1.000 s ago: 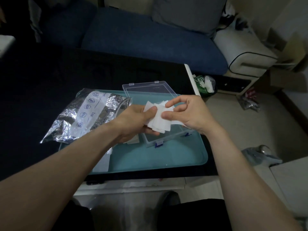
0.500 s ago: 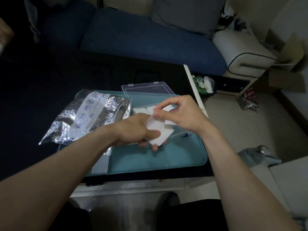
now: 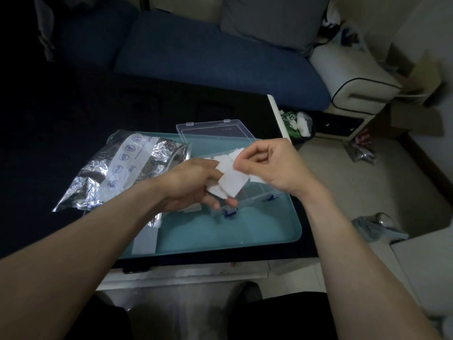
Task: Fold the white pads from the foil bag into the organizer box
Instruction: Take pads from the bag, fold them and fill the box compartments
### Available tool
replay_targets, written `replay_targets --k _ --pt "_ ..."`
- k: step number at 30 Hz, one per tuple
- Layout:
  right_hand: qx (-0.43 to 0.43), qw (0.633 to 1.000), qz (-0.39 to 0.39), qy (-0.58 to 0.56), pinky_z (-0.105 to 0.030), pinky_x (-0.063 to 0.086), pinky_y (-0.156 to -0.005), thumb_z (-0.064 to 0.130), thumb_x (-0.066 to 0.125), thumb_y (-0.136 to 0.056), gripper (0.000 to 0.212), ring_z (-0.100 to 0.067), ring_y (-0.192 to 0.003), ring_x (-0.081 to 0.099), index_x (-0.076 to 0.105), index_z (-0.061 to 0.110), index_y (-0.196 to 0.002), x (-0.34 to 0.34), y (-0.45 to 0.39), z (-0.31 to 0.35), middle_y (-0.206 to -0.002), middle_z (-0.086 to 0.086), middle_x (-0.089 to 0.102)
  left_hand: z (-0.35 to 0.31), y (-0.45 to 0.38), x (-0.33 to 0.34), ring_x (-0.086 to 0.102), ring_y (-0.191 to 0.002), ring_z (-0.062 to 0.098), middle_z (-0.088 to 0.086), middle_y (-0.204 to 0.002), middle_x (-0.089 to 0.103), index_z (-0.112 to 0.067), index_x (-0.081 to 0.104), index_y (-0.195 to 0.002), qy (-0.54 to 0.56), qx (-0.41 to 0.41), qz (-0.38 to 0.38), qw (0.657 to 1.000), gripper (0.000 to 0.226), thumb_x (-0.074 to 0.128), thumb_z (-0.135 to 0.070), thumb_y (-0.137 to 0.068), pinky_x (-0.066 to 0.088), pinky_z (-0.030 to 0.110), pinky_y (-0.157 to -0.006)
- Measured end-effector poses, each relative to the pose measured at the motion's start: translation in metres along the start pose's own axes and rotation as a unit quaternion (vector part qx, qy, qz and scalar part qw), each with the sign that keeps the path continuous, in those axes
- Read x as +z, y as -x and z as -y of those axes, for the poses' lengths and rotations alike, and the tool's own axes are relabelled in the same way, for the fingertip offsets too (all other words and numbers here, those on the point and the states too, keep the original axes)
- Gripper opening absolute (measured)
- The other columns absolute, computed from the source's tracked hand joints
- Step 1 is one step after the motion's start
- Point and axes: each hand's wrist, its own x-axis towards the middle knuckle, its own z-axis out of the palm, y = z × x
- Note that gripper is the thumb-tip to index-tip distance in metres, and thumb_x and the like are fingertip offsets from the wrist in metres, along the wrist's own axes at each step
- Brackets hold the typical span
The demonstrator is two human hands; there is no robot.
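Over the organizer box (image 3: 255,192), our left hand (image 3: 193,185) grips the white pad (image 3: 231,184) underneath; our right hand (image 3: 272,165) pinches its upper edge. It looks soft and light, so we judge edges the best hold.

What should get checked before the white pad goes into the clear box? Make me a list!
1. Left hand holds the white pad: ok.
2. Right hand pinches the pad's top edge: ok.
3. Organizer box lid open: ok.
4. Box sits on the teal tray: ok.
5. Pad fully folded: cannot tell.
6. Free room left in the box: cannot tell, hands hide it.
7. Foil bag out of the way, left of the box: ok.
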Motion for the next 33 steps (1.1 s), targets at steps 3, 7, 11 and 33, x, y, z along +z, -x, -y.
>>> replay_targets --k 3,7,11,33 --pt "0.002 0.999 -0.039 0.038 -0.024 0.055 -0.068 0.020 0.087 -0.076 0.015 -0.009 -0.066 0.070 0.074 0.016 -0.080 0.007 -0.003 -0.002 -0.071 -0.001 0.075 -0.003 0.001 0.003 0.069 -0.082 0.036 0.025 -0.102 0.069 0.003 0.054 -0.123 0.020 -0.013 0.029 0.999 0.032 0.033 -0.014 -0.104 0.055 0.029 -0.052" --pt "-0.032 0.990 -0.093 0.106 -0.024 0.050 -0.066 0.023 0.091 -0.069 0.023 -0.003 -0.069 0.062 0.069 0.021 -0.078 0.010 -0.006 -0.003 -0.075 0.007 0.069 -0.002 -0.001 0.003 0.071 -0.083 0.033 0.023 -0.107 0.069 0.001 0.054 -0.130 0.064 -0.015 0.052 0.997 0.038 0.044 -0.023 -0.101 0.057 0.030 -0.057" --pt "-0.027 0.985 -0.153 0.071 -0.033 0.055 -0.067 0.030 0.094 -0.064 0.031 -0.005 -0.066 0.060 0.067 0.022 -0.076 0.011 -0.009 -0.005 -0.072 0.010 0.065 -0.002 -0.003 0.002 0.072 -0.083 0.029 0.022 -0.107 0.070 0.001 0.054 -0.131 0.082 0.007 0.041 0.996 0.039 0.046 -0.023 -0.101 0.060 0.029 -0.064" --pt "0.167 0.892 -0.365 -0.210 -0.052 0.058 -0.076 0.047 0.045 -0.103 0.058 -0.035 -0.072 0.066 0.057 -0.002 -0.076 0.059 -0.021 -0.003 -0.074 -0.023 0.063 0.015 -0.037 0.048 0.070 -0.091 0.027 0.016 -0.102 0.073 -0.002 0.067 -0.112 0.016 0.125 -0.191 0.973 0.023 0.048 -0.009 -0.101 0.058 0.042 -0.087"
